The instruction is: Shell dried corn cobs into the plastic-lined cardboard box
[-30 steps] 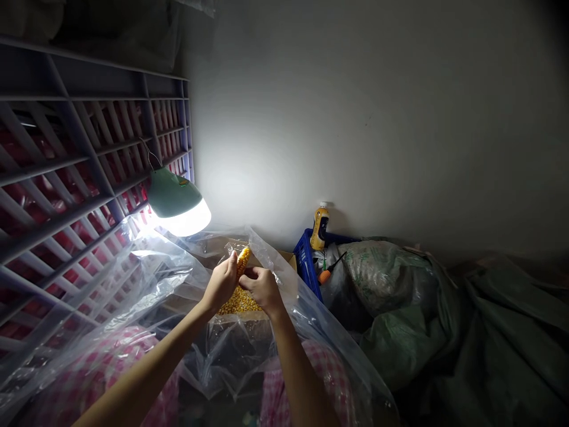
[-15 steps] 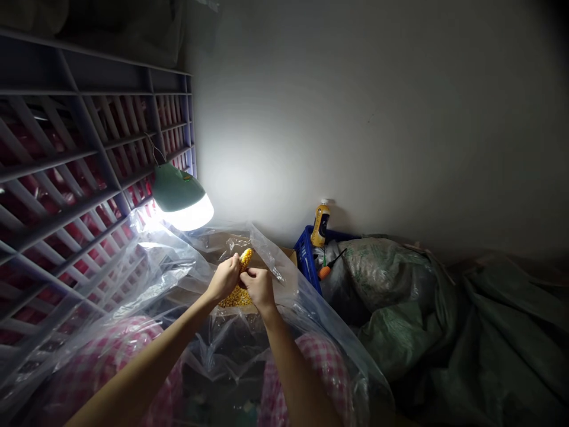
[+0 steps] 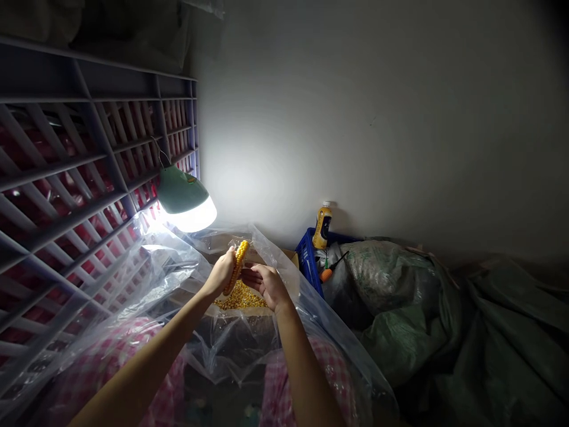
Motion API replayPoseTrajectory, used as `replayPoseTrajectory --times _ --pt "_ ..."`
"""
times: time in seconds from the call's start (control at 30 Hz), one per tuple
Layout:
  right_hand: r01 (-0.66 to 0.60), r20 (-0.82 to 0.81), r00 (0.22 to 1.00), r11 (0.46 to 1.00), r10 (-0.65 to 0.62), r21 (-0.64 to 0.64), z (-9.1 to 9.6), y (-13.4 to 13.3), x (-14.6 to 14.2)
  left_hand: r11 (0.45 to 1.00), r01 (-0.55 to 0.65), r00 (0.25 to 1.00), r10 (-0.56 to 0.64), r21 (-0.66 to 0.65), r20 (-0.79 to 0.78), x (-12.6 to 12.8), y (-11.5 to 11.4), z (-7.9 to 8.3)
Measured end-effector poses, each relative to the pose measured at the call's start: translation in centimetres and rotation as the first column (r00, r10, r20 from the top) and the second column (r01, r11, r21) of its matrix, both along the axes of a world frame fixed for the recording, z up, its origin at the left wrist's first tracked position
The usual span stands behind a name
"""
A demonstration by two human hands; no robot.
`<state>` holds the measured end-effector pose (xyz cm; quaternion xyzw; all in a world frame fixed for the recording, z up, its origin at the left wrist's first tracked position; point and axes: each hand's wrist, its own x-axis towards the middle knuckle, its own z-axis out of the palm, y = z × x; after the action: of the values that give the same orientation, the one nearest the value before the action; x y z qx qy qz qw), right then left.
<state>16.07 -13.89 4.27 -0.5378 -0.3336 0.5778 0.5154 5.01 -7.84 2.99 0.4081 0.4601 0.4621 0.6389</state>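
Note:
My left hand (image 3: 223,273) is closed around an ear of corn (image 3: 240,256), which stands tilted with its tip up and to the right. Yellow kernels cover part of the ear, and a bare-looking strip shows along its side. Just right of the ear, my right hand (image 3: 267,284) has its fingers stretched out toward it, palm turned inward; whether the fingertips touch the ear I cannot tell. Loose corn kernels (image 3: 242,298) lie in a heap below both hands, inside a box lined with clear plastic sheet (image 3: 306,308).
A lit green lamp (image 3: 184,193) hangs from a purple slatted crate (image 3: 104,130) on the left. To the right, a blue basket (image 3: 306,255) holds a yellow bottle (image 3: 322,225) and an orange-handled tool (image 3: 326,274). Stuffed sacks (image 3: 386,276) lie beyond it, along the wall.
My right hand has come off the ear and opened out to the right. The ear has turned in my left hand, showing more of its length. The view has shifted slightly.

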Motion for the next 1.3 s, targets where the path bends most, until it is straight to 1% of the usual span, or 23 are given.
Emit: replayPoseTrajectory --times 0.07,0.1,0.13,0.2,0.27,0.33,0.4,0.5,0.63,0.77,0.87,0.93,1.0,1.1,1.17,1.3 --pt "0.016 0.005 1.0 1.0 -0.016 -0.003 -0.1 0.1 0.0 0.998 0.057 0.998 -0.058 -0.009 -0.041 0.1 0.1 -0.1" --pt "0.017 0.01 1.0 1.0 -0.017 -0.003 -0.1 0.2 0.0 0.996 0.086 0.995 -0.088 -0.03 -0.047 0.2 0.1 -0.2" --pt "0.014 0.017 1.0 1.0 -0.013 -0.004 -0.1 0.2 -0.1 0.994 0.085 0.996 -0.087 -0.069 -0.03 0.2 0.2 -0.2" --pt "0.008 0.034 0.999 1.0 -0.008 -0.011 -0.2 0.2 -0.1 0.985 0.067 0.998 -0.065 -0.16 0.018 0.3 0.3 -0.2" --pt "0.018 0.054 0.998 1.0 -0.017 -0.021 -0.2 0.2 0.0 0.975 0.045 0.997 -0.03 -0.218 0.073 0.3 0.3 0.0" --pt "0.013 0.067 0.998 0.999 -0.011 -0.033 -0.2 0.2 0.0 0.97 0.035 0.988 0.001 -0.239 0.153 0.3 0.3 0.3" --pt "-0.018 0.064 0.998 0.999 0.021 -0.048 -0.3 0.2 0.0 0.968 0.042 0.975 0.014 -0.249 0.22 0.3 0.3 0.5" --pt "-0.065 0.042 0.997 0.995 0.068 -0.072 -0.4 0.2 -0.1 0.968 0.006 0.97 0.055 -0.252 0.235 0.3 0.4 0.6" --pt "-0.1 -0.012 0.995 0.99 0.1 -0.096 -0.6 0.2 -0.7 0.969 -0.069 0.968 0.123 -0.236 0.22 0.3 0.8 0.0" --pt "-0.114 -0.068 0.992 0.99 0.108 -0.087 -1.0 0.2 -1.5 0.972 -0.073 0.972 0.12 -0.224 0.203 0.3 1.0 -0.7" --pt "-0.079 -0.046 0.996 0.994 0.075 -0.078 -1.5 0.5 -2.2 0.974 -0.092 0.984 0.121 -0.209 0.127 0.3 0.8 -0.8" --pt "-0.045 -0.001 0.999 0.997 0.045 -0.066 -2.0 0.7 -2.6 0.979 -0.111 0.992 0.119 -0.173 0.032 0.3 0.6 -0.7" --pt "-0.015 0.06 0.998 0.999 0.018 -0.045 -2.4 0.8 -3.0 0.989 -0.099 0.995 0.094 -0.112 -0.043 0.3 0.3 -0.6" --pt "-0.001 0.177 0.984 1.0 -0.001 0.011 -2.7 0.7 -3.2 0.999 -0.041 0.997 0.041 0.005 -0.064 0.4 0.1 -0.3" --pt "-0.01 0.259 0.966 0.998 -0.007 0.064 -2.5 0.4 -3.3 0.998 -0.027 0.997 0.031 0.059 -0.07 0.3 0.1 -0.2" --pt "-0.062 0.407 0.913 0.986 -0.006 0.153 -1.9 -0.2 -3.3 0.997 -0.006 0.993 0.014 0.077 -0.113 0.2 0.0 0.3"
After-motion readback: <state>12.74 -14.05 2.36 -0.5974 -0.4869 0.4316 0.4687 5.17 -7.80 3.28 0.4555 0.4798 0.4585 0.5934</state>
